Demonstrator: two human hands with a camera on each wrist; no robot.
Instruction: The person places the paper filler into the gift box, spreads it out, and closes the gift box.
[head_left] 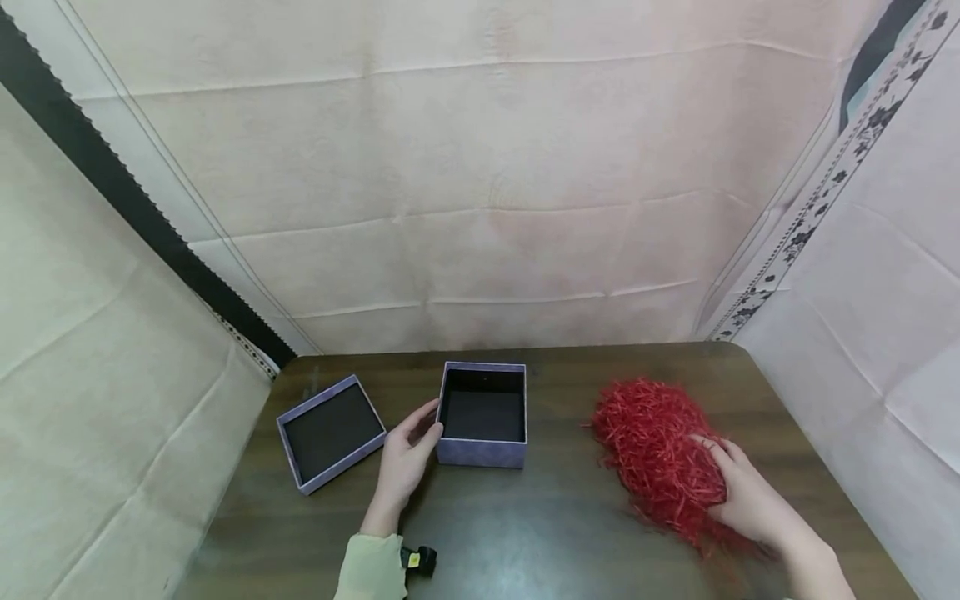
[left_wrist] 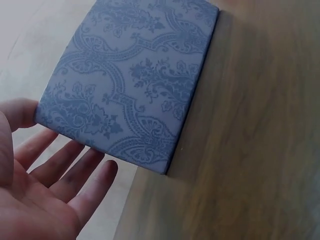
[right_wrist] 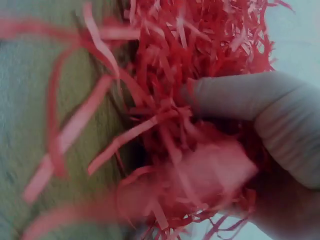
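My left hand (head_left: 407,458) is at the left side of a lidless purple-blue box (head_left: 482,453) with a black inside. In the left wrist view, its thumb lies at one corner of the patterned wall, and the loosely extended fingers (left_wrist: 75,170) reach along the adjoining side. To the right, my right hand (head_left: 753,493) grips the near edge of a heap of red shredded paper (head_left: 656,442). Strands cover part of those fingers in the right wrist view, where the thumb (right_wrist: 225,97) presses into the shreds.
A matching box lid (head_left: 333,435) lies inside up and turned at an angle, left of the box. All of it is on a brown wooden table (head_left: 555,517). Pale cloth sheets (head_left: 487,183) hang behind and along both sides.
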